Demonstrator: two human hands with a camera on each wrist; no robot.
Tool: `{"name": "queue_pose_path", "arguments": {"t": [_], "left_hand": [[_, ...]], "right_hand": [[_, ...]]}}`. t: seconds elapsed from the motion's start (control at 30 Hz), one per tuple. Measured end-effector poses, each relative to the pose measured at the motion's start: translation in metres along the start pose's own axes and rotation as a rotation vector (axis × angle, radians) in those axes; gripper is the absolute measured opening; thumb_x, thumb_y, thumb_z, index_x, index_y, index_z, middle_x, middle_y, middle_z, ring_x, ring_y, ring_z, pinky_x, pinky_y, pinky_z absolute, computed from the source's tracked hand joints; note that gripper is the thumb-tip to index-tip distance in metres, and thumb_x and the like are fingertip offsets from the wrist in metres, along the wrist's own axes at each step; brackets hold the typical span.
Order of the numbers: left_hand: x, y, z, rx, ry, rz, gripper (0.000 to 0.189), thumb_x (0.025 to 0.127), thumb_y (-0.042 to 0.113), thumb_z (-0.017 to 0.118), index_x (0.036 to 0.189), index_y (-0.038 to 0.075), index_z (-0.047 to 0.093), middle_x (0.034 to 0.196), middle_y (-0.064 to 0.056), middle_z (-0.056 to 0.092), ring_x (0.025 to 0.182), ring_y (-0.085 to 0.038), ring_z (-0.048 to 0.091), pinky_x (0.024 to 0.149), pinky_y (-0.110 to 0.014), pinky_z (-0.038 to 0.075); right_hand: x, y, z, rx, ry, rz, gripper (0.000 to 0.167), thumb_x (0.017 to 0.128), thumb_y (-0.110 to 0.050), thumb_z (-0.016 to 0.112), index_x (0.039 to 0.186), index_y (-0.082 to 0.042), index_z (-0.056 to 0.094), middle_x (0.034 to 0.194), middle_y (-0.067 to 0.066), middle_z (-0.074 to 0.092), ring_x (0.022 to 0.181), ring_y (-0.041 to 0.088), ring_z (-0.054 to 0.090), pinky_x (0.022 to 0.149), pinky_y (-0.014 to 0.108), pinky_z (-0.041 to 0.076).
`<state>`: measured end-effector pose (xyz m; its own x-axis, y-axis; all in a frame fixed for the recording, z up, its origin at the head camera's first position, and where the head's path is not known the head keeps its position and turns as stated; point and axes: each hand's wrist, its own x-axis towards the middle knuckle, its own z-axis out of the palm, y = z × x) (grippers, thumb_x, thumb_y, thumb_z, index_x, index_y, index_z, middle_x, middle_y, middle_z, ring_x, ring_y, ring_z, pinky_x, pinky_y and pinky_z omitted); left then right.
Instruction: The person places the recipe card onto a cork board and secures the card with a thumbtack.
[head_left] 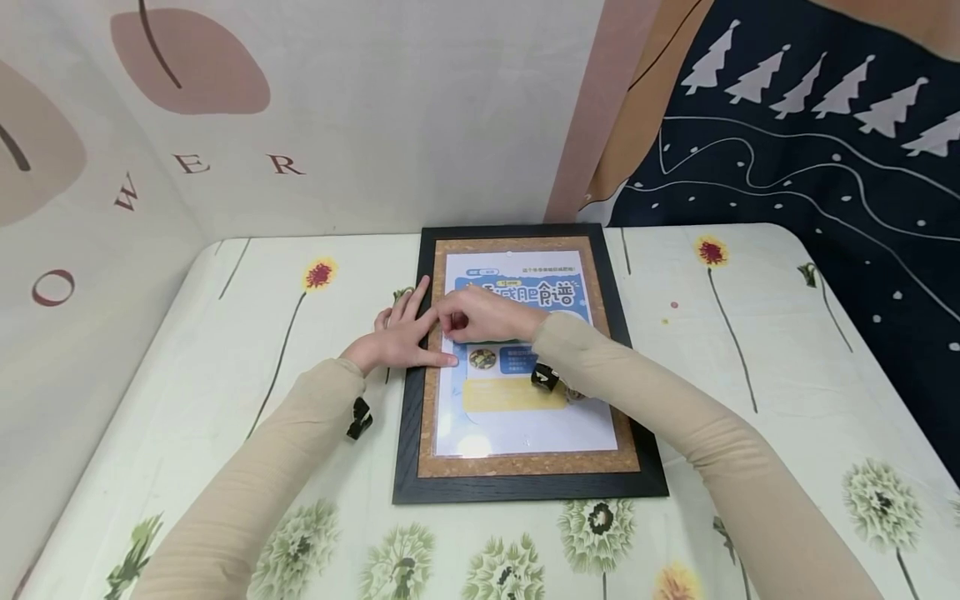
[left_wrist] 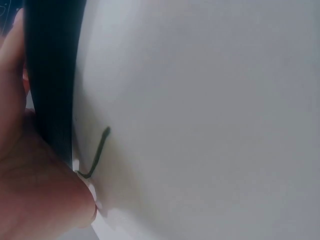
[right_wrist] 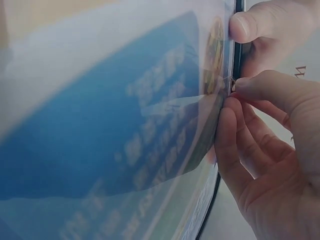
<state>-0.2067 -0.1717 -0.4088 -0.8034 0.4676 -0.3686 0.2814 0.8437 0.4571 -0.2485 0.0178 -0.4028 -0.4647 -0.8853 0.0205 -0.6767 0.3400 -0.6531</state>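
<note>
Pinching a tiny, hard-to-identify piece [right_wrist: 229, 79] at the left edge of the sheet [head_left: 495, 432], the right hand [head_left: 487, 314] should press squarely — left hand [head_left: 401, 342] spread wide, bracing the frame [head_left: 525, 486].

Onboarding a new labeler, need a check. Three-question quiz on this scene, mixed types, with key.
1. Multiple choice: inside the black frame, what shows around the printed sheet?
A) bare metal
B) cork board
C) green felt

2. True or false: the right hand lies flat on the frame's right border.

3. Fill in the blank: in the head view, the ____ hand rests with fingers spread at the frame's left border.

Key
1. B.
2. False: it works near the sheet's left edge, pinching a small item, too small to identify.
3. left: the left hand is at that border.
</note>
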Motion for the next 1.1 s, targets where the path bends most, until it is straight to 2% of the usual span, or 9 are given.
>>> {"name": "queue_pose_path", "arguments": {"t": [0.43, 0.63, 1.1], "left_hand": [[0.0013, -0.0009, 0.0014, 0.007, 0.0, 0.0, 0.1, 0.086, 0.052, 0.066, 0.157, 0.013, 0.007, 0.155, -0.014, -0.028, 0.141, -0.042, -0.015, 0.104, -0.065, 0.0], [0.0004, -0.0008, 0.0004, -0.003, 0.002, 0.0, 0.1, 0.086, 0.053, 0.067, 0.157, 0.013, 0.008, 0.155, -0.014, -0.029, 0.141, -0.042, -0.015, 0.104, -0.064, 0.0], [0.0006, -0.001, 0.0011, -0.004, 0.004, 0.005, 0.1, 0.086, 0.055, 0.066, 0.157, 0.013, 0.008, 0.155, -0.014, -0.028, 0.141, -0.042, -0.015, 0.103, -0.065, 0.0]], "right_hand": [[-0.0018, 0.0019, 0.0004, 0.044, -0.01, 0.012, 0.006, 0.088, -0.003, 0.068, 0.091, -0.008, 0.068, 0.09, 0.0, 0.063, 0.076, 0.011, 0.058, 0.07, 0.023, 0.046], [0.0013, 0.0013, 0.0013, 0.018, -0.009, 0.017, 0.006, 0.09, -0.004, 0.067, 0.088, -0.01, 0.067, 0.087, 0.0, 0.064, 0.074, 0.01, 0.057, 0.07, 0.023, 0.046], [0.0023, 0.0016, 0.0008, 0.089, 0.002, 0.08, 0.007, 0.091, -0.005, 0.067, 0.086, -0.01, 0.067, 0.083, -0.001, 0.064, 0.075, 0.013, 0.058, 0.071, 0.025, 0.046]]}}
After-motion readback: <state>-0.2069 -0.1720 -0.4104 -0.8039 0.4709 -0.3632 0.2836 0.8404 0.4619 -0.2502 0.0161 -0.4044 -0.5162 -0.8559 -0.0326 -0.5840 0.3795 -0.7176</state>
